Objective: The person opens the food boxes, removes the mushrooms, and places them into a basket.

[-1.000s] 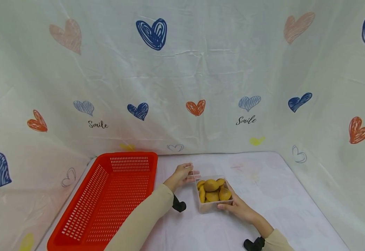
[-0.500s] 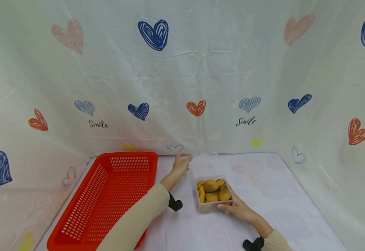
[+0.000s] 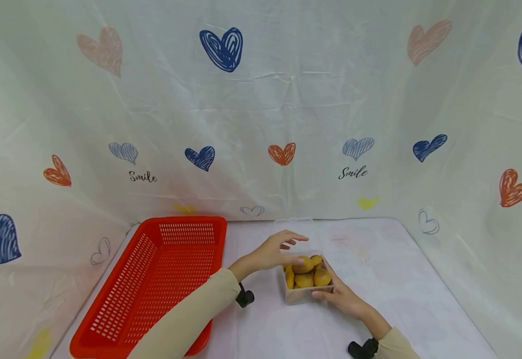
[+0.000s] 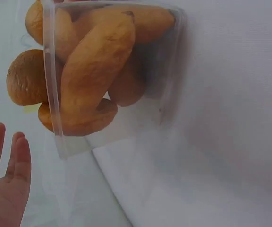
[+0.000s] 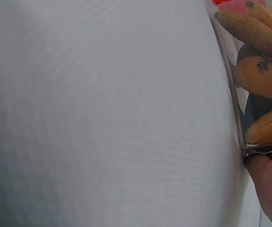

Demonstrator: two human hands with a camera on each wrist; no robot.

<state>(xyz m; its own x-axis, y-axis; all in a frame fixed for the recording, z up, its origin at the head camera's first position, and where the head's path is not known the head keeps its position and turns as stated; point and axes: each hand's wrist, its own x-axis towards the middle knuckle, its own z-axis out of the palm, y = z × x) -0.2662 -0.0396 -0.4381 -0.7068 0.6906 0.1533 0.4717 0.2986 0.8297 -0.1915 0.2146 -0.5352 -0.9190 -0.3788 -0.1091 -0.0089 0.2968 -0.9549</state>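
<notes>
A clear plastic box (image 3: 299, 297) stands on the table, filled with yellow fruit (image 3: 304, 280). In the left wrist view a banana-shaped piece (image 4: 98, 64) lies behind its wall, with rounder ones around it. The transparent lid (image 3: 293, 220) lies folded back behind the box, hard to make out. My right hand (image 3: 344, 299) grips the box at its right side, thumb on the near wall. Over the box's left part hovers my left hand (image 3: 272, 252), fingers stretched out, thumb across the fruit. It holds nothing; whether the thumb touches the fruit I cannot tell.
A red slotted plastic basket (image 3: 171, 284) stands at the left of the table, partly under my left sleeve (image 3: 189, 316). A white table surface (image 3: 391, 279) extends right of the box. Behind it hangs a white curtain (image 3: 243, 109) printed with hearts.
My left hand first moved back with the lid, which swung away from the box. Then it let go and came right and forward over the fruit. My right hand stays on the box.
</notes>
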